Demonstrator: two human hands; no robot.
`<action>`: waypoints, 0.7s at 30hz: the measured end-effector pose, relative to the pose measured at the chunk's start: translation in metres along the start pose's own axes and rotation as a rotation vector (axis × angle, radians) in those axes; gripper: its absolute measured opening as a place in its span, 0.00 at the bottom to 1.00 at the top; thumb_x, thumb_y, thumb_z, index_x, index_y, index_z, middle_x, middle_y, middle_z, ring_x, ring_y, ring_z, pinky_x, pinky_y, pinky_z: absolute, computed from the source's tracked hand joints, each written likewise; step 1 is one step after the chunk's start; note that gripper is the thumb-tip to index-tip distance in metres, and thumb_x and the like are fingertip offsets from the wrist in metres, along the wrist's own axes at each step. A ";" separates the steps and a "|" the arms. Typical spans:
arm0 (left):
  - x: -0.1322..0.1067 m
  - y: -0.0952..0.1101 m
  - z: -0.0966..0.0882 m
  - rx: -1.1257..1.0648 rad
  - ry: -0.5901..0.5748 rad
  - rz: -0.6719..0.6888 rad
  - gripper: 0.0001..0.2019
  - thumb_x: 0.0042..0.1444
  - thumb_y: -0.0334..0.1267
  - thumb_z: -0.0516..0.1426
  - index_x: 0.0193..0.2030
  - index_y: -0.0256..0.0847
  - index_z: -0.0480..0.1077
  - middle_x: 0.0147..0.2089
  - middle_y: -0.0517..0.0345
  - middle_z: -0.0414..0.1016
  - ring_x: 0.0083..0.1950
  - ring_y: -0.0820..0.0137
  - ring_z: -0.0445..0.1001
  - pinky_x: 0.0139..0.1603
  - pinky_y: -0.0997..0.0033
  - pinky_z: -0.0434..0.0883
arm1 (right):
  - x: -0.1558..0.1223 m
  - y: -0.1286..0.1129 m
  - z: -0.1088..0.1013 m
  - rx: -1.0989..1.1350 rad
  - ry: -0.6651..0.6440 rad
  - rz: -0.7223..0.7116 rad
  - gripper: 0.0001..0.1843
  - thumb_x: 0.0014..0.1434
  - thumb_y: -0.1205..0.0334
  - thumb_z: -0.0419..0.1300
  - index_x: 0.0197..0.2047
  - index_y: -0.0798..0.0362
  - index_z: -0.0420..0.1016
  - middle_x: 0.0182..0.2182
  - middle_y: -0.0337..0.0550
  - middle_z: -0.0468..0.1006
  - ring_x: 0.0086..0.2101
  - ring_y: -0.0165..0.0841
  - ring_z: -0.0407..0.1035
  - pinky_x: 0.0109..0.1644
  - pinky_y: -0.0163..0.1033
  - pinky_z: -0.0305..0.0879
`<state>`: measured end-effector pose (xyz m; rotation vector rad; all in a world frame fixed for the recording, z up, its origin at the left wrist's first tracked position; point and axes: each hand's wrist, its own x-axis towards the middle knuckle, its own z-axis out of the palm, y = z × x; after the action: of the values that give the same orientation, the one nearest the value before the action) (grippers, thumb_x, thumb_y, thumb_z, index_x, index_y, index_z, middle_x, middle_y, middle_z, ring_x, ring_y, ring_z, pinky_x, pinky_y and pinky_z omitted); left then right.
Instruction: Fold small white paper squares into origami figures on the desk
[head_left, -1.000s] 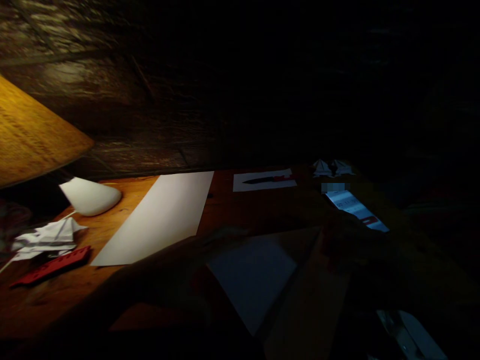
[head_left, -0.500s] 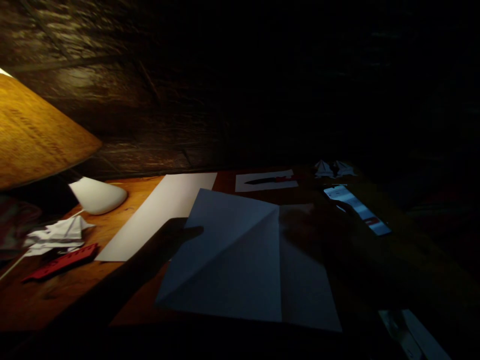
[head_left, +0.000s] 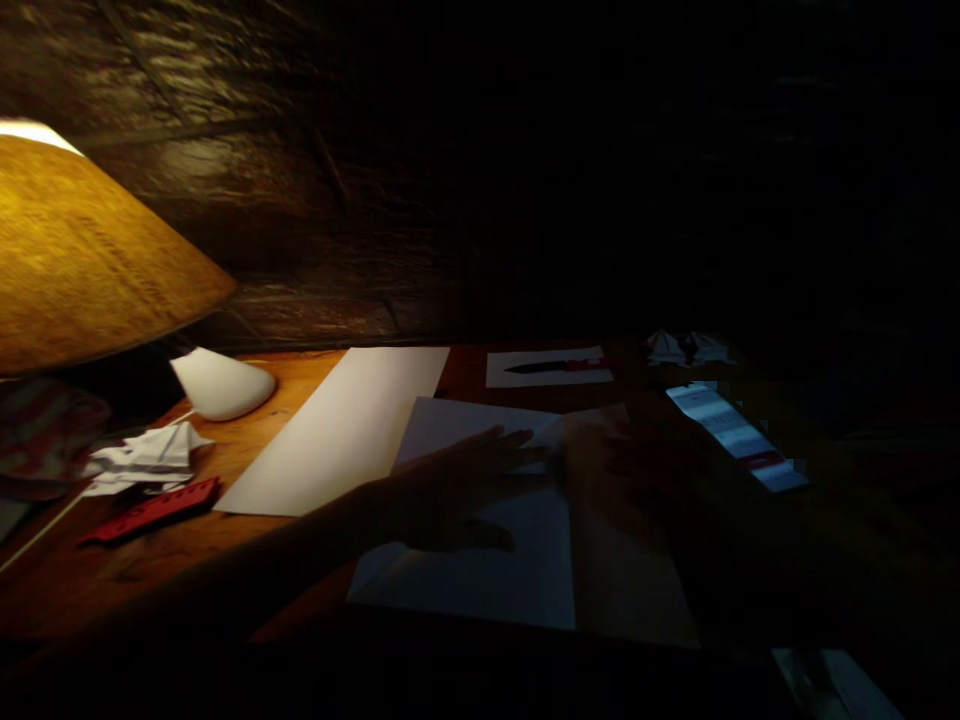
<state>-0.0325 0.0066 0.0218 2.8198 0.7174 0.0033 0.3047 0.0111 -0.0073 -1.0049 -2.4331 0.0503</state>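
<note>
A white sheet of paper (head_left: 480, 592) lies on the wooden table, with an upright crease right of its middle and a slanting one on the left. Across its left part rests my left hand (head_left: 465, 490), fingers stretched toward the crease and thumb apart. My right hand (head_left: 637, 455) is a dark shape over the sheet's upper right part; shadow hides its fingers. Right of that hand lies a lit phone (head_left: 739, 437).
A lamp (head_left: 112, 260) with a yellow shade stands at left. Near it are crumpled paper (head_left: 150, 458) and a red notched object (head_left: 154, 511). Behind lie a blank sheet (head_left: 337, 430), a knife (head_left: 555, 367) on paper and folded paper pieces (head_left: 688, 348).
My left hand has let go of the sheet's left edge and moved right, onto its face. The sheet now lies lower and flatter. The view has shifted slightly left.
</note>
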 end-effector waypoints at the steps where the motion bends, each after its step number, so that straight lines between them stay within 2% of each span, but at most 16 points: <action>1: 0.002 -0.004 0.005 -0.018 -0.020 -0.009 0.41 0.64 0.54 0.61 0.78 0.49 0.48 0.81 0.50 0.42 0.81 0.47 0.41 0.78 0.40 0.49 | -0.002 -0.001 -0.002 -0.007 -0.002 0.012 0.20 0.66 0.54 0.58 0.60 0.38 0.76 0.58 0.40 0.79 0.62 0.46 0.69 0.70 0.64 0.58; 4: 0.000 -0.004 0.018 -0.030 -0.003 -0.064 0.44 0.63 0.57 0.60 0.79 0.48 0.45 0.81 0.47 0.40 0.81 0.47 0.40 0.78 0.39 0.49 | -0.013 -0.001 0.002 -0.028 0.033 0.113 0.30 0.62 0.49 0.61 0.67 0.43 0.68 0.64 0.49 0.73 0.64 0.53 0.66 0.67 0.66 0.62; 7: -0.006 0.012 0.025 -0.029 0.062 -0.160 0.43 0.62 0.60 0.60 0.78 0.50 0.47 0.81 0.45 0.40 0.80 0.44 0.44 0.76 0.36 0.53 | -0.023 0.001 0.017 0.028 0.159 0.332 0.42 0.60 0.50 0.62 0.73 0.47 0.52 0.69 0.60 0.64 0.63 0.56 0.66 0.58 0.61 0.72; 8: -0.007 0.019 0.026 -0.030 0.088 -0.194 0.44 0.62 0.60 0.61 0.78 0.52 0.48 0.81 0.46 0.40 0.80 0.43 0.46 0.75 0.36 0.54 | -0.023 0.002 0.022 0.057 0.170 0.357 0.43 0.60 0.51 0.62 0.73 0.47 0.50 0.70 0.60 0.61 0.64 0.57 0.65 0.55 0.60 0.73; 10: -0.007 0.031 0.025 -0.031 0.141 -0.243 0.44 0.61 0.60 0.62 0.77 0.52 0.49 0.81 0.46 0.43 0.78 0.43 0.50 0.72 0.37 0.59 | -0.017 0.003 0.027 0.105 0.107 0.316 0.38 0.57 0.56 0.62 0.68 0.47 0.57 0.71 0.60 0.59 0.61 0.56 0.68 0.49 0.56 0.76; 12: -0.004 0.041 0.022 -0.031 0.163 -0.269 0.43 0.60 0.60 0.62 0.76 0.51 0.52 0.79 0.45 0.49 0.75 0.42 0.56 0.69 0.37 0.63 | 0.000 0.007 0.024 0.144 0.041 0.270 0.30 0.56 0.59 0.61 0.62 0.48 0.64 0.67 0.58 0.66 0.53 0.51 0.74 0.45 0.51 0.76; 14: 0.000 0.046 0.015 -0.039 0.163 -0.297 0.40 0.61 0.58 0.63 0.75 0.48 0.55 0.74 0.44 0.59 0.71 0.43 0.62 0.67 0.38 0.66 | 0.026 0.012 0.015 0.116 0.039 0.294 0.25 0.59 0.64 0.57 0.60 0.50 0.67 0.58 0.56 0.75 0.46 0.45 0.77 0.44 0.48 0.75; 17: 0.005 0.044 0.004 -0.086 0.124 -0.233 0.30 0.64 0.50 0.61 0.70 0.45 0.62 0.65 0.45 0.70 0.63 0.50 0.71 0.62 0.44 0.71 | 0.071 0.021 0.001 0.106 -0.056 0.197 0.17 0.57 0.68 0.60 0.50 0.49 0.76 0.46 0.47 0.83 0.45 0.43 0.77 0.47 0.45 0.72; 19: 0.009 0.037 -0.002 -0.106 0.134 -0.150 0.25 0.66 0.45 0.60 0.68 0.45 0.64 0.66 0.47 0.70 0.65 0.53 0.70 0.63 0.48 0.71 | 0.100 0.025 -0.003 0.143 -0.125 0.119 0.15 0.56 0.70 0.61 0.47 0.50 0.78 0.46 0.46 0.84 0.45 0.42 0.78 0.49 0.44 0.71; 21: 0.014 0.028 -0.002 -0.083 0.185 -0.115 0.28 0.66 0.42 0.59 0.71 0.46 0.60 0.72 0.47 0.64 0.72 0.53 0.62 0.69 0.47 0.66 | 0.123 0.027 -0.003 0.131 -0.171 0.082 0.16 0.56 0.70 0.62 0.48 0.52 0.80 0.44 0.46 0.84 0.44 0.41 0.78 0.49 0.44 0.70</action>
<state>-0.0067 -0.0101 0.0292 2.7195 0.8969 0.2714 0.2500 0.1123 0.0429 -1.0796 -2.5018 0.3324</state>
